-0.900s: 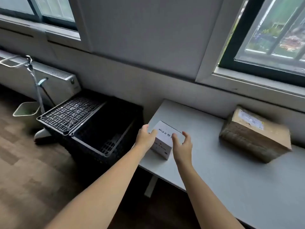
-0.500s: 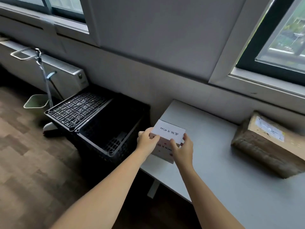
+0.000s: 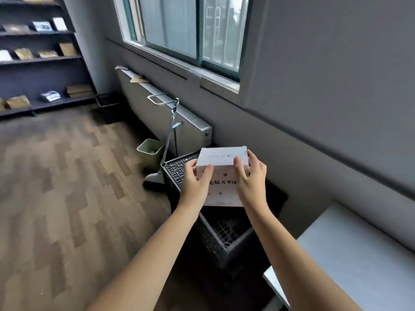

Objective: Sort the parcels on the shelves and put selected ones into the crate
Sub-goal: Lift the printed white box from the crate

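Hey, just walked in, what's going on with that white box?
A person holds the white box in both hands, left hand and right hand gripping its sides, over the open black crate. It is not in the crate yet. More parcels sit on the dark shelves across the room.

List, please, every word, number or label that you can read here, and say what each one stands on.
"高钙牛奶": handwritten in black on the near face of the white box, as best it reads; the marks after it run up against the right hand and are unclear.
Top face of the box: one faint line of writing, too blurred to read.
Labels on the parcels on the shelves: too small to read.
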A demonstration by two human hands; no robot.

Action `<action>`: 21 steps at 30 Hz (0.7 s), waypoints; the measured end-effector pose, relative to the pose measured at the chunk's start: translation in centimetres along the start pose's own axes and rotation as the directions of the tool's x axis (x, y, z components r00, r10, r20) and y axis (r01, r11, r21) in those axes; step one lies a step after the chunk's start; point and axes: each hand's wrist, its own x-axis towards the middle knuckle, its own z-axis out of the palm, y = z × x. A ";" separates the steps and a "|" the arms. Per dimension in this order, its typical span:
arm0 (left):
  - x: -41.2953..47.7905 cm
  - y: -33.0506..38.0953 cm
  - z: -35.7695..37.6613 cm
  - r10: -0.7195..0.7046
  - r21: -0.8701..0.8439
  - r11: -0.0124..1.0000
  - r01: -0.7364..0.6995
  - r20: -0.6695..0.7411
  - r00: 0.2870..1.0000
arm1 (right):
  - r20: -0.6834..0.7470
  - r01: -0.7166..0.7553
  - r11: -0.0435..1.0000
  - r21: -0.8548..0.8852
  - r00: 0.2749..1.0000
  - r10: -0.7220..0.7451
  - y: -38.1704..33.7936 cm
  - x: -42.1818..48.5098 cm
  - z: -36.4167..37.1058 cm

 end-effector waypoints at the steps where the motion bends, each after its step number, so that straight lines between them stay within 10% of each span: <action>1: 1.4 0.6 -2.4 0.018 -0.016 1.000 -0.019 -0.048 0.999 | 0.046 0.016 1.000 0.014 0.999 -0.016 -1.6 0.6 2.8; 6: 10.0 3.9 -15.9 0.159 0.029 0.987 -0.157 -0.223 0.962 | 0.112 0.209 0.974 0.084 0.970 -0.218 -8.5 3.8 18.1; 21: 35.0 10.0 -48.1 0.299 0.340 0.925 -0.169 -0.376 0.877 | 0.326 0.121 0.975 0.189 0.928 -0.178 -22.7 14.9 57.4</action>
